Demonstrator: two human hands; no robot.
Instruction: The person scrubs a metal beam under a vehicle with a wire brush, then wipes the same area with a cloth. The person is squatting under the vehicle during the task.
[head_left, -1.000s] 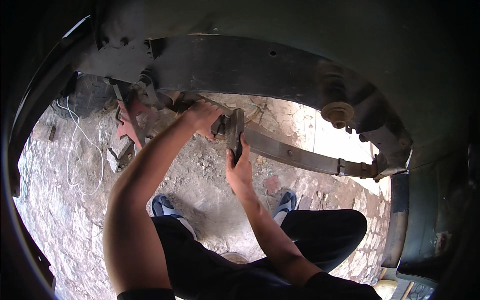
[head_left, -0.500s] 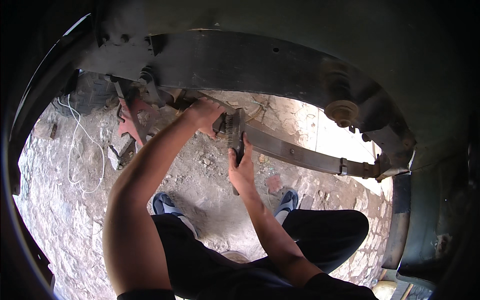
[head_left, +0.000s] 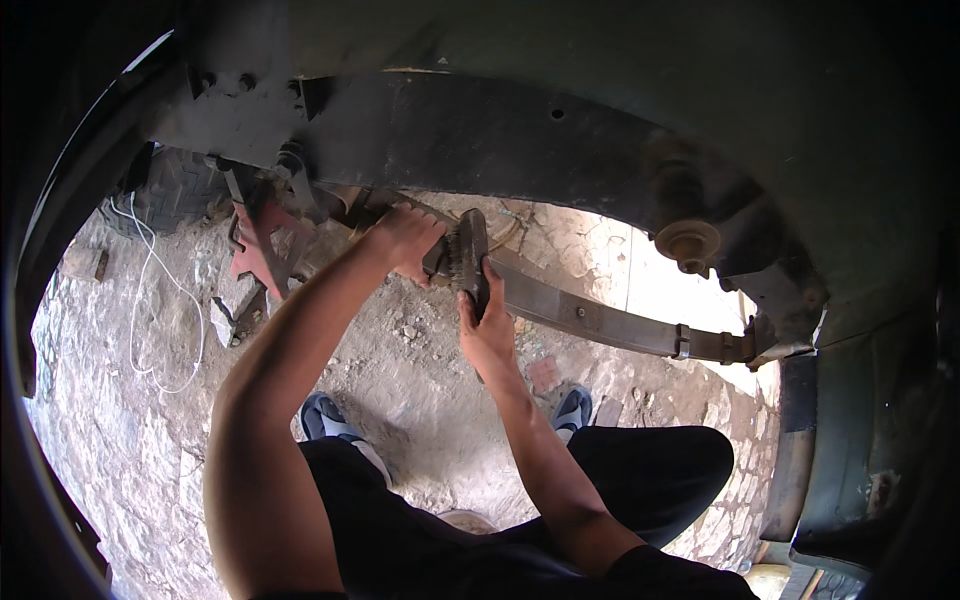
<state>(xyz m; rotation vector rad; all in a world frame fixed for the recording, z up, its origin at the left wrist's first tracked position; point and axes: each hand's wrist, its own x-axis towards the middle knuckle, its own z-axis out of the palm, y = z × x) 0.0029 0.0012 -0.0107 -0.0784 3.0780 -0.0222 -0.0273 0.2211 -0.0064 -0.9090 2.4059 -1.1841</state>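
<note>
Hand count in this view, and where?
2. Left hand gripping the leaf spring; right hand, to its right and lower, holding the wire brush. No others show.

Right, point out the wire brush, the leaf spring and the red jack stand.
Wire brush (head_left: pixel 474 248): head view, on the back of its block, beside the bristles.
Leaf spring (head_left: pixel 612 321): head view, on its long curved strip.
Red jack stand (head_left: pixel 263 243): head view, on its red frame.

open btwn rail (head_left: pixel 470 140) & spring (head_left: pixel 628 324)
</note>
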